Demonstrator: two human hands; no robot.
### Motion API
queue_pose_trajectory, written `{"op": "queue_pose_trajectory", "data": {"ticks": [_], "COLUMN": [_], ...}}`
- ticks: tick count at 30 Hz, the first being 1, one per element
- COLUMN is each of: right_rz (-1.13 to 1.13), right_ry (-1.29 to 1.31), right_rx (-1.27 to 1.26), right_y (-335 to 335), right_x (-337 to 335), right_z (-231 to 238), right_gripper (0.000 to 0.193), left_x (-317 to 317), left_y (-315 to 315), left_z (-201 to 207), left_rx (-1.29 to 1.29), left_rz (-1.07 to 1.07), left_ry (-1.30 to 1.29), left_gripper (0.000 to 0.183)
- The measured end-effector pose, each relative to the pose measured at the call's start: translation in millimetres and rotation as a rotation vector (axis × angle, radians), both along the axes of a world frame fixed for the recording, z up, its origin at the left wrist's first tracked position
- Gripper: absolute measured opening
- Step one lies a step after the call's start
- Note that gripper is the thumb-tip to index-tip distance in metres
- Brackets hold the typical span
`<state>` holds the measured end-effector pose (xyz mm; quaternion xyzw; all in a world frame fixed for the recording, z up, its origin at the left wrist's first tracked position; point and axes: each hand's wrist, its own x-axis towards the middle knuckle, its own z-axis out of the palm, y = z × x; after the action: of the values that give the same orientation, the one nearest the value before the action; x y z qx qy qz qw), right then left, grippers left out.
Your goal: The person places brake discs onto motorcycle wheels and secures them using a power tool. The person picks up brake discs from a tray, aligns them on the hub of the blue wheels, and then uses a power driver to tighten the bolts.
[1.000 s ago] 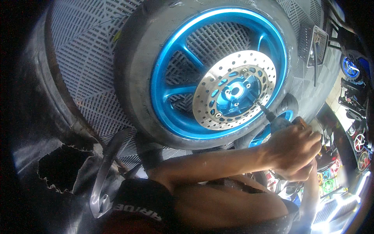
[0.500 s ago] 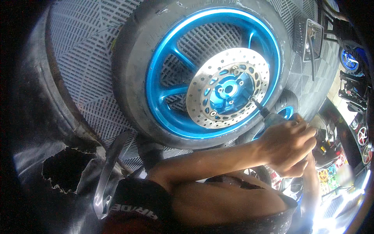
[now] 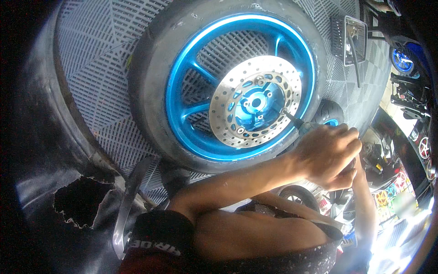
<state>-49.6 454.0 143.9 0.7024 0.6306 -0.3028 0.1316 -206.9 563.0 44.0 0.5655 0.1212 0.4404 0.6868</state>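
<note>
A motorcycle wheel lies on its side, with a bright blue rim (image 3: 179,86) inside a worn grey-black tyre (image 3: 153,59). On its hub sits a drilled silver brake disc (image 3: 223,112) with bolts round the blue centre. My left hand (image 3: 326,155) is closed round a driver tool (image 3: 305,127) with a dark shank. Its tip meets a bolt spot at the disc's inner right edge. My right hand (image 3: 357,165) comes up from the lower right against the left one. Most of it is hidden behind the left hand, so its grip does not show.
Grey slatted floor tiles (image 3: 98,68) surround the wheel. A torn black seat-like cover (image 3: 41,160) fills the left side. At the upper right stands a rectangular lamp (image 3: 349,39). Another tyre (image 3: 329,112) with a blue rim lies beyond the wheel, and colourful parts crowd the far right.
The whole scene, with the wheel, has shifted slightly left in view. Both hands remain together on the tool, and its tip stays at the same part of the disc.
</note>
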Motion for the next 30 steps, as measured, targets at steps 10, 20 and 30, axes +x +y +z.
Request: {"op": "queue_pose_trajectory", "data": {"ticks": [10, 20, 30], "right_rz": [-0.03, -0.098, 0.077], "right_ry": [-0.076, -0.172, -0.132], "right_rx": [-0.2, -0.115, -0.152], "right_y": [-24.3, 27.9, 74.6], "right_x": [17.8, -6.1, -22.3], "right_z": [-5.2, -0.6, 4.9], "right_gripper": [0.043, 0.037, 0.033], "left_x": [7.3, 15.1, -10.9], "left_y": [5.9, 3.5, -54.4], "left_z": [10.4, 14.6, -112.0], "left_rx": [0.008, -0.02, -0.487], "left_rz": [0.115, -0.077, 0.048], "left_ry": [-0.101, -0.025, -0.009], "left_gripper": [0.029, 0.046, 0.071]}}
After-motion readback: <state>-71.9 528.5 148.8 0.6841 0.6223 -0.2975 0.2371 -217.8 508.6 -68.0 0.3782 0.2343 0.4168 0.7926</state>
